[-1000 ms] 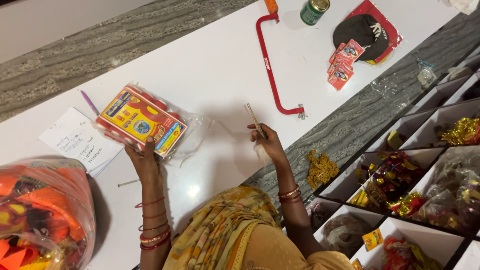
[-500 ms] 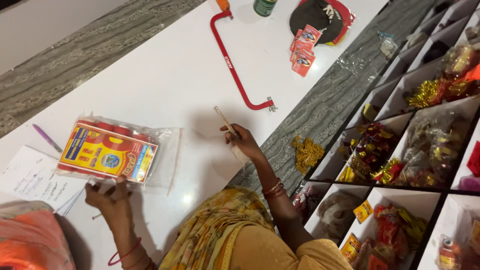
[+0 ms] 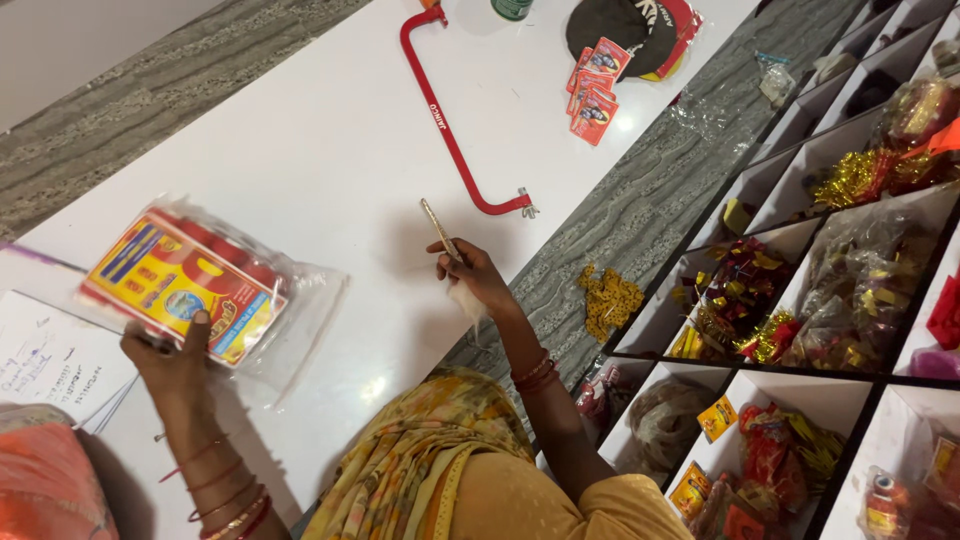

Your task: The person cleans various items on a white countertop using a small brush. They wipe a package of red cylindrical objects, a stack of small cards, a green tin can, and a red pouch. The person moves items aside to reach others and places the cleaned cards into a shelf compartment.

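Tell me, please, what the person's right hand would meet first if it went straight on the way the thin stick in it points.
Probably the red metal frame: the right hand holds the stick pointing up and left across bare white table. Height above the table is unclear.

I see my yellow patterned garment with a draped scarf down the front, red and gold bangles on my left hand [image 3: 172, 362] wrist, darker red ones at my right hand [image 3: 478, 280].

Open white table [image 3: 300, 130] between plastic-wrapped packet [image 3: 185, 285] near left edge and red hacksaw frame [image 3: 450, 125]; card packets [image 3: 592, 90] crowding far right corner.
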